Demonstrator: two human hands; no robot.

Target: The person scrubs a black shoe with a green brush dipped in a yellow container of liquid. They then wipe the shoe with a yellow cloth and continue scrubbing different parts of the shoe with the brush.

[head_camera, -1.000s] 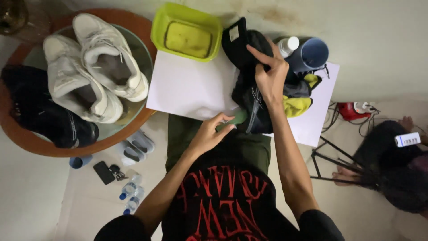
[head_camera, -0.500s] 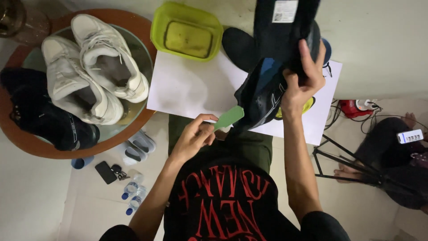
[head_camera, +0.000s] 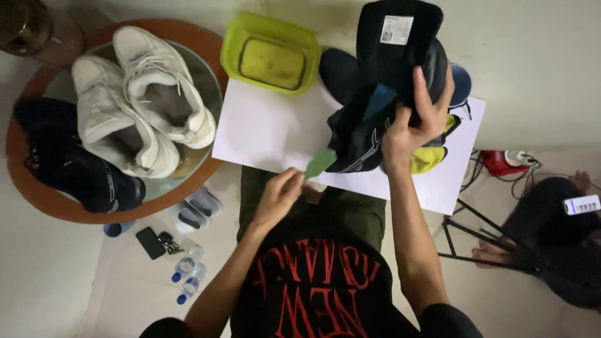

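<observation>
Raised further since the earlier frames, the black fabric sports shoe with blue lining [head_camera: 382, 106] now sits higher above the white paper sheet [head_camera: 263, 131], with its dark insole standing upright at the far end, and the left hand [head_camera: 278, 197] has drawn slightly nearer to the body. Right hand [head_camera: 416, 122] grips the shoe from the right side, fingers [head_camera: 421, 87] wrapped closed around its upper. Left hand pinches the near end of a small green plastic brush handle [head_camera: 320, 161], fingers closed narrowly on it; the green tip lies just beside the lower left edge of the shoe, and contact between them cannot be determined. A yellow-green shoe part [head_camera: 429, 156] shows below the right hand, resting on the paper sheet. A lime-green rectangular plastic basin [head_camera: 235, 37] stands at the far edge of the sheet. To the left, a round glass-topped desk with a brown rim [head_camera: 37, 194] carries a pair of white leather sneakers [head_camera: 134, 94] and a black shoe [head_camera: 75, 169]. Small bottles with blue caps [head_camera: 186, 272] lie on the floor near the left arm.
</observation>
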